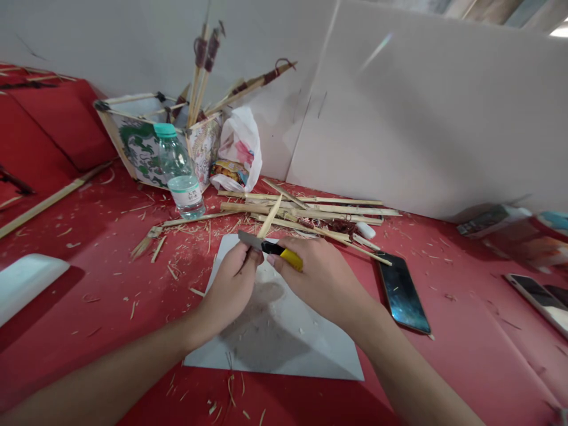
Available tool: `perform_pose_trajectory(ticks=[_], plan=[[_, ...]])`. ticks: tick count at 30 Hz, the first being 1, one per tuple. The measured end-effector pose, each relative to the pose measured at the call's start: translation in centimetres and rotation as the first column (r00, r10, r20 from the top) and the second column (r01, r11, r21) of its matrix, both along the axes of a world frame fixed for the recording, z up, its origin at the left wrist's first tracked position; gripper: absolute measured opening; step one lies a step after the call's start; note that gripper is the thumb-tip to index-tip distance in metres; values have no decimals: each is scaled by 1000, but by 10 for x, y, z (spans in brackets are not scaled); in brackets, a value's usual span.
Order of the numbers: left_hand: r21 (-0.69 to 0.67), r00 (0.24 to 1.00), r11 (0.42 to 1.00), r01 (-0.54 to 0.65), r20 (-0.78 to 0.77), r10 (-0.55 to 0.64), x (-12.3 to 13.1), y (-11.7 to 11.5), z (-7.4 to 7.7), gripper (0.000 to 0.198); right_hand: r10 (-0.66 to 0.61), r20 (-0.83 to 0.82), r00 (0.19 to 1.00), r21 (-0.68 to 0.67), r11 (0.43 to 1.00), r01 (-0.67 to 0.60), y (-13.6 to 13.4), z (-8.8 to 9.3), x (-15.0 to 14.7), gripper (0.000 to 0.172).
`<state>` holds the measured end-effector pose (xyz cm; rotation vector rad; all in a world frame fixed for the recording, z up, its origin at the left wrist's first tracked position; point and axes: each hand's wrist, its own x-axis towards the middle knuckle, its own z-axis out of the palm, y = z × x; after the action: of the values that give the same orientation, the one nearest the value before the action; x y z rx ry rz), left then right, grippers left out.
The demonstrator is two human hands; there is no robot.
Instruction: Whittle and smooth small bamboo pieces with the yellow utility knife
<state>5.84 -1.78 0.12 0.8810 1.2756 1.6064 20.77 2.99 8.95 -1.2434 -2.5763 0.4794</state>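
Note:
My right hand (313, 275) is closed round the yellow and black handle of a utility knife (290, 258). The knife's blade points left and lies across a pale, pointed bamboo strip (271, 218). My left hand (234, 277) pinches the lower part of that strip, and its tip points up and away. Both hands are close together above a white sheet of paper (310, 352), which bears a few small shavings.
Bamboo sticks (310, 210) lie behind the paper on the red table (133, 367), among scattered shavings. A water bottle (181, 177), a decorated box (133, 142) and a plastic bag (242, 148) stand at back left. A phone (403, 293) lies right.

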Motion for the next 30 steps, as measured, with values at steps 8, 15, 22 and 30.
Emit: perform_pose_trajectory(ticks=[8, 15, 22, 30], plan=[[-89, 987, 984, 154, 69, -148, -3, 4, 12, 26, -47, 72, 996, 108, 993, 39, 13, -7, 3, 25], [-153, 976, 975, 163, 168, -137, -1, 6, 25, 29, -57, 33, 998, 117, 992, 52, 13, -18, -2, 22], [-67, 986, 984, 165, 38, -163, -3, 0, 20, 37, -49, 13, 999, 105, 993, 47, 9, -13, -4, 18], [-43, 989, 989, 138, -38, -140, -3, 1, 15, 40, -41, -8, 999, 186, 982, 42, 1, -10, -5, 17]])
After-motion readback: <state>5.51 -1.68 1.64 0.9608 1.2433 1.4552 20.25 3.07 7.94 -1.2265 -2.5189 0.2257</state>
